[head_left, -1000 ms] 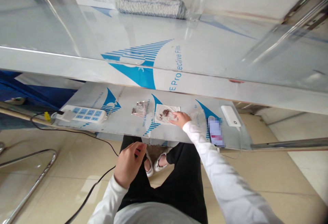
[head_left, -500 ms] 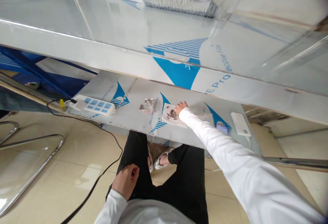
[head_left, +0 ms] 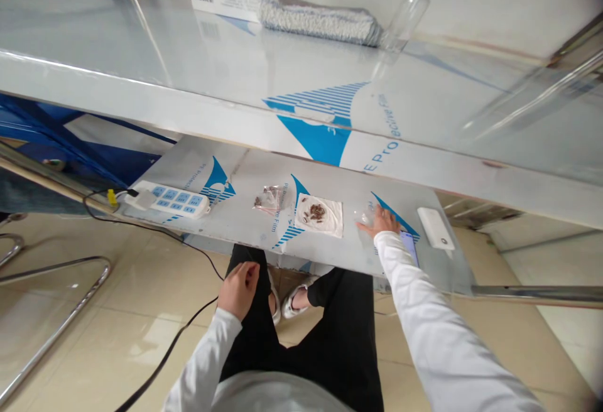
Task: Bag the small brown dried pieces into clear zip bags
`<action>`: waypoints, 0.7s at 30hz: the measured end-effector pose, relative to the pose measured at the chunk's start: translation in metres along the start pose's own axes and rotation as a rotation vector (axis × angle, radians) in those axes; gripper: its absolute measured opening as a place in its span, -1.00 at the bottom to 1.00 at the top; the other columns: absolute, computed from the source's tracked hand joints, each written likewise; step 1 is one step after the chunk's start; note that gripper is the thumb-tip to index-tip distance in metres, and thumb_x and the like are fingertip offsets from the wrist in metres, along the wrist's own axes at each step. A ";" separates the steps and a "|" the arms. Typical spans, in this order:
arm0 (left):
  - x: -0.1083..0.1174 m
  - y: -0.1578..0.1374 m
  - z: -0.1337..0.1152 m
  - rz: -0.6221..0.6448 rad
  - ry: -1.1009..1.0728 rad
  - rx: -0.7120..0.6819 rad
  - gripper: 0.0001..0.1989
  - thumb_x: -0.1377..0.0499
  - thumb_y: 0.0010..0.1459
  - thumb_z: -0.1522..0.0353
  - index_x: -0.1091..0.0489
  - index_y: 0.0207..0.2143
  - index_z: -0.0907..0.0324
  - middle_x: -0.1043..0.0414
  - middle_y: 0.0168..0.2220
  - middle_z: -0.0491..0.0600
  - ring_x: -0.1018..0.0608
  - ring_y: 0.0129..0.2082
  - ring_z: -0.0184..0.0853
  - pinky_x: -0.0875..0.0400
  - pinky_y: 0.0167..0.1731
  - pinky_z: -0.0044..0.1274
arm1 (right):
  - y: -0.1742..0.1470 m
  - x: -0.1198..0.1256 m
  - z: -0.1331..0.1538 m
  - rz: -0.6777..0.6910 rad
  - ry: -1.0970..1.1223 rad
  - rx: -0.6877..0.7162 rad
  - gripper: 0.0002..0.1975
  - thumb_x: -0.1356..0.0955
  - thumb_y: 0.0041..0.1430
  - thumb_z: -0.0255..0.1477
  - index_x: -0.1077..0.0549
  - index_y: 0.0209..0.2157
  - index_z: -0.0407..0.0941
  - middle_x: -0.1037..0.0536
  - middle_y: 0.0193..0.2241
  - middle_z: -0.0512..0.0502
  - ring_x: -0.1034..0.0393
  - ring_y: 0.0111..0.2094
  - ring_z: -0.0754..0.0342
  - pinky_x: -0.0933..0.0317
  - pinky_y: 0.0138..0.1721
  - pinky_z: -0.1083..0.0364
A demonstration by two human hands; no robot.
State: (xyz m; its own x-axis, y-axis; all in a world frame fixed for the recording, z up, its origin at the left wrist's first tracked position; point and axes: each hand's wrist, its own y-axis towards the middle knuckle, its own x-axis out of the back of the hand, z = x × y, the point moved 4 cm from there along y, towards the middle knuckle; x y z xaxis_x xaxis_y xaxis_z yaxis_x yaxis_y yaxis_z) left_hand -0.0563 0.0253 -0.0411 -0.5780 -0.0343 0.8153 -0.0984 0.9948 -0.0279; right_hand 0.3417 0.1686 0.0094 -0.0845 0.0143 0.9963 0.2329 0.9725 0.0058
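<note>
My right hand [head_left: 384, 221] is at the right part of the lower shelf, palm down, with thumb and fingers apart. Its fingertips are at a clear plastic bag [head_left: 363, 216]; whether they touch it I cannot tell. My left hand [head_left: 239, 289] hovers over my left thigh with its fingers curled in, and whatever may be inside is hidden. Between the hands, a white square sheet [head_left: 333, 217] bears several small brown pieces [head_left: 315, 212]. To its left lies a small clear bag [head_left: 271, 199] with similar brown pieces inside.
A white power strip [head_left: 181, 201] lies on the shelf's left end, its black cable [head_left: 174, 336] hanging down. Near my right wrist are a phone [head_left: 409, 247] and a white power bank [head_left: 434, 228]. The upper tabletop [head_left: 188, 66] overhangs the shelf and carries a folded towel [head_left: 320, 19], a box and a clear bottle.
My right hand has left the white sheet with brown pieces and moved right to the clear bag, its fingers spreading. My left hand has risen slightly, still curled. The view has shifted a little.
</note>
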 end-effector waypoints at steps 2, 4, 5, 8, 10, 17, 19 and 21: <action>0.002 0.041 -0.012 -0.114 0.038 -0.015 -0.76 0.01 0.23 0.30 -0.44 -0.21 0.14 -0.53 -0.28 0.02 -0.57 -0.31 -0.31 -0.40 -0.28 -0.55 | -0.015 -0.006 -0.009 -0.093 0.088 -0.042 -0.09 -0.34 -0.01 -0.02 -0.07 0.22 -0.31 -0.23 0.13 -0.54 -0.16 0.13 -0.33 -0.14 -0.01 -0.20; -0.001 0.085 -0.022 -0.159 0.066 -0.022 -0.73 0.00 0.21 0.35 -0.41 -0.10 0.18 -0.50 -0.14 0.11 -0.53 -0.13 -0.22 -0.37 -0.14 -0.47 | -0.034 -0.010 -0.011 -0.221 0.233 -0.057 -0.15 -0.31 0.03 -0.02 -0.08 0.21 -0.28 -0.22 0.15 -0.48 -0.11 0.16 -0.29 -0.12 0.05 -0.19; -0.004 0.105 -0.026 -0.173 0.079 -0.029 -0.70 -0.02 0.19 0.38 -0.39 -0.06 0.20 -0.46 -0.05 0.15 -0.49 -0.05 -0.18 -0.33 -0.07 -0.43 | -0.045 -0.012 -0.009 -0.287 0.313 -0.055 -0.21 -0.29 0.06 -0.04 -0.11 0.19 -0.25 -0.25 0.13 -0.44 -0.13 0.15 -0.27 -0.13 0.05 -0.18; -0.015 0.149 -0.033 -0.171 0.110 -0.076 -0.65 -0.11 0.11 0.44 -0.39 -0.02 0.22 -0.38 0.08 0.16 -0.41 0.06 -0.14 -0.25 0.03 -0.38 | -0.090 -0.018 0.000 -0.443 0.535 -0.021 -0.42 -0.25 0.14 -0.14 -0.22 0.11 -0.18 -0.38 0.02 -0.34 -0.24 0.07 -0.19 -0.17 0.05 -0.17; -0.021 0.162 -0.035 -0.151 0.126 -0.121 -0.69 -0.13 0.09 0.46 -0.45 -0.09 0.18 -0.45 0.03 0.11 -0.42 0.06 -0.15 -0.21 0.05 -0.38 | -0.126 -0.022 0.008 -0.510 0.666 0.012 -0.53 -0.26 0.16 -0.20 -0.30 0.04 -0.16 -0.42 -0.05 -0.31 -0.31 0.01 -0.17 -0.21 0.03 -0.18; -0.006 0.145 -0.030 -0.234 0.166 -0.130 -0.69 0.03 0.25 0.32 -0.49 -0.14 0.15 -0.52 -0.06 0.10 -0.44 0.00 -0.14 -0.08 0.06 -0.31 | -0.226 -0.025 0.043 -0.408 0.901 -0.001 -0.71 -0.29 0.19 -0.31 -0.41 -0.05 -0.03 -0.45 -0.05 -0.24 -0.34 -0.01 -0.17 -0.26 -0.01 -0.26; 0.001 0.135 -0.031 -0.271 0.164 -0.117 -0.64 0.07 0.27 0.26 -0.47 -0.09 0.14 -0.51 -0.05 0.10 -0.44 -0.01 -0.14 -0.08 0.04 -0.32 | -0.229 -0.018 0.057 -0.380 0.958 0.028 -0.75 -0.29 0.20 -0.35 -0.43 -0.08 -0.03 -0.48 -0.09 -0.22 -0.38 -0.06 -0.14 -0.30 -0.06 -0.21; 0.002 0.127 -0.034 -0.291 0.156 -0.110 -0.63 0.07 0.28 0.24 -0.47 -0.09 0.14 -0.52 -0.07 0.10 -0.45 -0.04 -0.14 -0.11 0.01 -0.34 | -0.219 -0.008 0.074 -0.356 1.024 0.085 -0.78 -0.27 0.21 -0.37 -0.45 -0.12 -0.03 -0.51 -0.15 -0.20 -0.42 -0.11 -0.10 -0.34 -0.09 -0.15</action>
State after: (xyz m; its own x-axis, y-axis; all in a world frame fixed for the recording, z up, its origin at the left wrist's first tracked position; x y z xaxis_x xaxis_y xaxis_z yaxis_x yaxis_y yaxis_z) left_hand -0.0428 0.1548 -0.0233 -0.4066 -0.3114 0.8589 -0.1485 0.9501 0.2742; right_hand 0.2193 -0.0272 -0.0059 0.7231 -0.4340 0.5374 0.2834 0.8959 0.3421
